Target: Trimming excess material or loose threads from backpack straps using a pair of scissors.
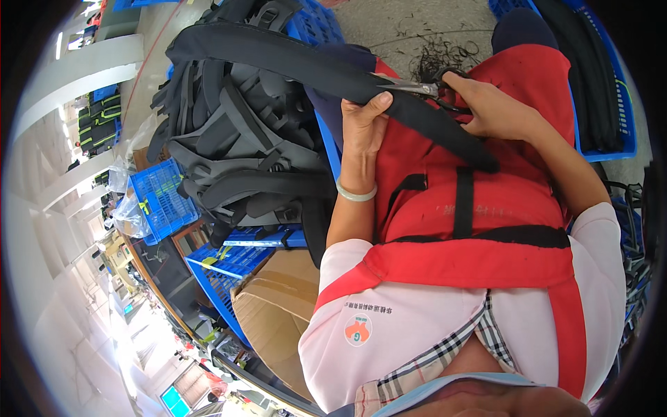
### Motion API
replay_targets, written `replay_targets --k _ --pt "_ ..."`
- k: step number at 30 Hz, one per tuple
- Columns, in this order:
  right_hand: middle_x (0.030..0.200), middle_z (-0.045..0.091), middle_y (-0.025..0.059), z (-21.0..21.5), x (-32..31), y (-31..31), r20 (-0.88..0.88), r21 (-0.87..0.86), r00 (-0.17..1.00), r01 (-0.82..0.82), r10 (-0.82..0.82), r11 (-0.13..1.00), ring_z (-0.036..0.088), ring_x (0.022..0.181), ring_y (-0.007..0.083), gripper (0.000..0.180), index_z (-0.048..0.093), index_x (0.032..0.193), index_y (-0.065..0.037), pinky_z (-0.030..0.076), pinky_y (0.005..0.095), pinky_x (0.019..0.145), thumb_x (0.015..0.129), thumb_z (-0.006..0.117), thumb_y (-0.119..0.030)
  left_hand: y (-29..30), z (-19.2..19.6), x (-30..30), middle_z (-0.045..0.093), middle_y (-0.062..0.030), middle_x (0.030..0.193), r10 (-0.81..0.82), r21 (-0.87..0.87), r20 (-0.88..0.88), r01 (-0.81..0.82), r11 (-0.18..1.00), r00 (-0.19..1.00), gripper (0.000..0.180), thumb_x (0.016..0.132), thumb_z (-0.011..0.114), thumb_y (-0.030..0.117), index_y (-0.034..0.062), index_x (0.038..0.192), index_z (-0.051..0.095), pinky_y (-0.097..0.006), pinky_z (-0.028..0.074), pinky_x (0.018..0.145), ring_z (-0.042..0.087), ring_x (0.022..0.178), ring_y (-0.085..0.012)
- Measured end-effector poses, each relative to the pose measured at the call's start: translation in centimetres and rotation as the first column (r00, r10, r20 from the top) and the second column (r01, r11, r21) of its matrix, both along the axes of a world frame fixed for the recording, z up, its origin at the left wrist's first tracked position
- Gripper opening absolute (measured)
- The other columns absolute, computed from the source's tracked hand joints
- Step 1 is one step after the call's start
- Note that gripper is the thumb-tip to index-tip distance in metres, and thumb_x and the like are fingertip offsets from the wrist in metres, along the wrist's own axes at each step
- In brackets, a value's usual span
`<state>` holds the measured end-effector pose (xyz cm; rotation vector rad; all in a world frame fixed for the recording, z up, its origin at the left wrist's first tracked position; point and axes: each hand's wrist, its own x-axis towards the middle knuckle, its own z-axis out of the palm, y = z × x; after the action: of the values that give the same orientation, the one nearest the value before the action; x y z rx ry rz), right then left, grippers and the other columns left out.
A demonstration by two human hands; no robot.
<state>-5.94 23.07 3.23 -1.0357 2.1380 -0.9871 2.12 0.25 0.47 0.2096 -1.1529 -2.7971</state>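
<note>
A long dark padded strap [278, 62] runs from the upper left down across my lap, its rounded end [479, 154] resting over the red apron [479, 264]. My left hand [366, 121] grips the strap around its middle, thumb on top. In my right hand [497, 104] is a pair of scissors [417, 88] with dark handles. Their metal blades point left and lie at the strap's upper edge, close to my left thumb. Whether the blades touch the fabric or a thread, I cannot tell.
Grey and black backpack harness parts [243, 132] are heaped at my left on blue crates. A blue crate [610, 154] at the right holds dark padded pieces. Black thread scraps [445, 55] litter the floor ahead. An open cardboard box [271, 299] stands by my left elbow.
</note>
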Motion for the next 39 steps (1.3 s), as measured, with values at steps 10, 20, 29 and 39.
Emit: replay_targets --k 10,20,29,39 --pt "0.078 0.06 0.022 -2.1 0.5 -1.1 -0.076 0.035 0.996 0.054 -0.052 0.998 0.06 0.079 0.042 0.04 0.044 0.109 -0.002 0.046 0.0478 0.068 0.08 0.068 -0.016 0.3 0.3 0.3 0.066 -0.0087 0.096 0.06 0.038 0.015 -0.06 0.997 0.998 0.03 0.076 0.07 -0.009 0.0022 0.103 0.062 -0.035 0.053 0.082 0.064 0.088 -0.0202" --pt "0.078 0.059 0.0244 -2.6 0.6 -1.4 -0.081 -0.045 0.994 0.075 -0.078 0.996 0.06 0.078 0.0428 0.03 0.045 0.101 -0.001 0.044 0.0469 0.063 0.084 0.064 -0.017 0.0 -0.3 0.4 0.066 -0.0079 0.095 0.008 0.04 0.048 -0.01 0.999 0.999 0.031 0.076 0.07 -0.008 0.0034 0.103 0.061 -0.034 0.054 0.081 0.065 0.086 -0.0206" --pt "0.07 0.054 0.0117 -1.6 -0.4 -1.0 0.069 -0.202 0.95 0.311 -0.303 0.929 0.055 0.062 0.0194 0.029 0.052 0.093 -0.002 0.042 0.0347 0.058 0.086 0.067 -0.026 0.1 0.9 -0.9 0.064 -0.0073 0.096 0.043 0.051 0.074 -0.047 0.998 0.996 0.028 0.08 0.07 0.001 0.0025 0.105 0.058 -0.034 0.053 0.082 0.064 0.087 -0.0201" --pt "0.067 0.054 0.0018 1.3 -4.5 2.0 0.589 -0.435 0.677 0.725 -0.441 0.534 0.049 0.056 0.0084 0.023 0.054 0.089 -0.005 0.038 0.0224 0.051 0.084 0.071 -0.019 6.4 3.5 -8.8 0.065 -0.0074 0.101 -0.43 -0.244 0.449 0.571 0.784 0.783 0.039 0.094 0.059 0.033 -0.0019 0.112 0.059 -0.029 0.053 0.075 0.065 0.087 -0.0176"
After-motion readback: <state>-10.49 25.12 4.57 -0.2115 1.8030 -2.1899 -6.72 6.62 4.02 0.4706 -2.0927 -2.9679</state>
